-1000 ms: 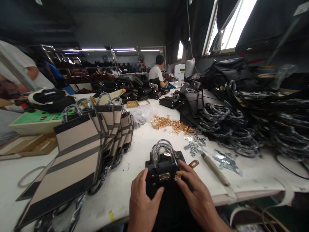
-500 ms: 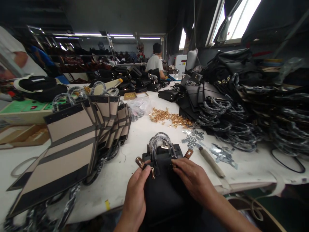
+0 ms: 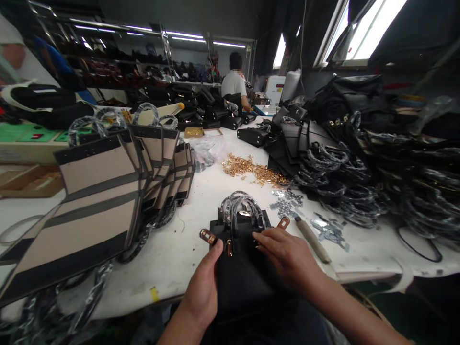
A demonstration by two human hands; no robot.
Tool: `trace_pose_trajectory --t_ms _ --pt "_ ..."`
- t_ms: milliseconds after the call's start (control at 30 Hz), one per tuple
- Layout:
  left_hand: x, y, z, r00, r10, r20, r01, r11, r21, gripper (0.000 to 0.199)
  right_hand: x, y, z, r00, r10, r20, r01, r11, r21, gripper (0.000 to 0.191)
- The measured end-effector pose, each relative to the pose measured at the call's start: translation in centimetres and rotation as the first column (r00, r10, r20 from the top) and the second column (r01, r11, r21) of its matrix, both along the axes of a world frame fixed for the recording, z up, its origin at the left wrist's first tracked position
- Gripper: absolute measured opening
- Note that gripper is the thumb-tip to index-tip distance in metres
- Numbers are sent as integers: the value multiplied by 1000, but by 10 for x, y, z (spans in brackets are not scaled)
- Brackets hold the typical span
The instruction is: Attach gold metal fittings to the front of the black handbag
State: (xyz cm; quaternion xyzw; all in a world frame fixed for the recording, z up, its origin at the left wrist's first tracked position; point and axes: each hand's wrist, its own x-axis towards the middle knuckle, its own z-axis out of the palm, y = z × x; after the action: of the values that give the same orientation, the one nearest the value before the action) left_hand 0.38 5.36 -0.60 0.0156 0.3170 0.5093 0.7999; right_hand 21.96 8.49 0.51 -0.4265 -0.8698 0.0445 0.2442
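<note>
A black handbag (image 3: 247,268) stands at the table's near edge, its twin handles (image 3: 240,211) wrapped in clear film. My left hand (image 3: 203,282) is closed on the bag's left side, thumb on the front near a strap end with a gold plate (image 3: 208,235). Beside that thumb a small gold fitting (image 3: 229,247) hangs on the bag's front. My right hand (image 3: 287,251) is closed at the bag's upper right front, fingertips pressed together on gold hardware that they mostly hide. Another gold-plated strap end (image 3: 283,223) sticks out past its knuckles.
Flat unassembled bag panels (image 3: 100,191) lean in a stack at left. Gold fittings (image 3: 251,168) and thin metal plates (image 3: 286,203) lie mid-table, near a cloth-wrapped bar (image 3: 313,239). Black bag parts with wrapped handles (image 3: 334,172) are heaped at right. A co-worker (image 3: 234,84) sits at the back.
My view has shifted slightly. The right fingers have slid a little and lie flatter over the bag's front; the left hand keeps its hold. The small gold fitting by the left thumb has turned.
</note>
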Motion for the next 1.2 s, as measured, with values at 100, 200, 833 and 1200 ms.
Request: trace_pose_trajectory --t_ms 100,200,833,1200 --pt "0 1 -4 993 -89 73 88 996 25 56 -3 1 4 996 -1 85 -1 1000 19 32" --pt "3 2 -7 990 -123 65 119 991 53 63 -6 3 9 984 -7 177 0 999 39 35" --pt "-3 10 -17 994 -107 14 107 994 25 75 12 27 6 972 145 184 -145 989 -13 29" --pt "-1 9 -20 996 -87 22 87 996 7 74 -6 22 8 936 140 322 -160 987 35 31"
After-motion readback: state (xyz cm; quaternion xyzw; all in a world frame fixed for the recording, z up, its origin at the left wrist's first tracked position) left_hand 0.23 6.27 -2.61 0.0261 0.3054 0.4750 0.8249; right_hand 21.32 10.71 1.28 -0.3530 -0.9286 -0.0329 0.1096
